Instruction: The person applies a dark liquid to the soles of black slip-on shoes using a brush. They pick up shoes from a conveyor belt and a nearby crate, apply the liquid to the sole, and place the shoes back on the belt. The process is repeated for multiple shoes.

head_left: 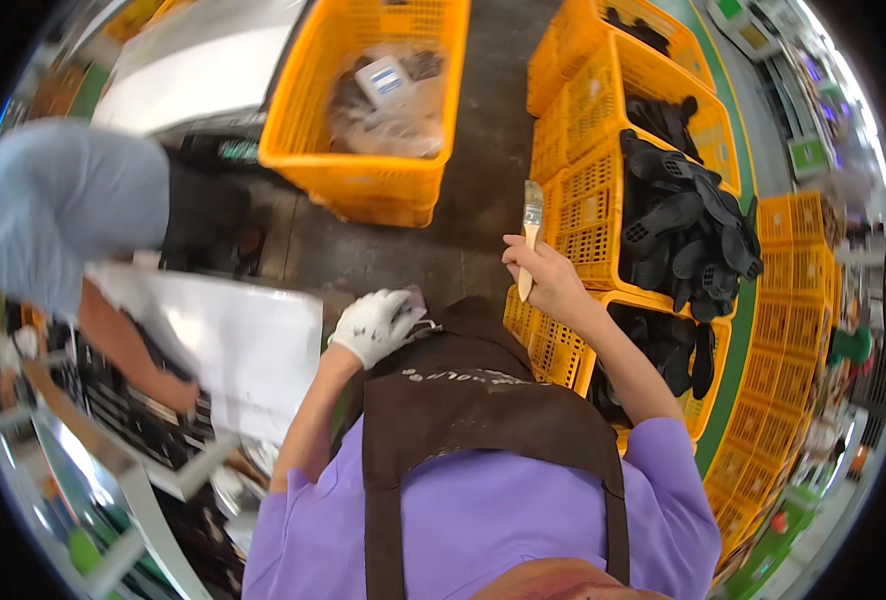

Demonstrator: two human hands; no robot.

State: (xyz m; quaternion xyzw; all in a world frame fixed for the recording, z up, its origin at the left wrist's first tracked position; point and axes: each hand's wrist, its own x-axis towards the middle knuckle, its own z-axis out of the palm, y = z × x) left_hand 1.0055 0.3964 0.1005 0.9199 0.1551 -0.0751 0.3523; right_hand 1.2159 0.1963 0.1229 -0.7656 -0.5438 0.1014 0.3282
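My right hand (551,281) is bare and closed round the pale wooden handle of a flat paintbrush (531,228), bristles pointing up and away from me. My left hand (371,327) wears a white glove with dark smudges on its back. Its fingers curl inward beside my dark brown apron (498,425); a small greyish, partly see-through piece shows at the fingertips, too hidden to name. Right of the brush stands a yellow crate (583,225) heaped with black shoe-sole-shaped parts (688,215).
Another yellow crate (363,180) ahead holds clear plastic bags and a white box. More yellow crates (783,330) are stacked along the right. At left a co-worker in a grey shirt (73,200) bends over beside a white sheet-topped surface (258,330). Dark floor (473,130) runs between the crates.
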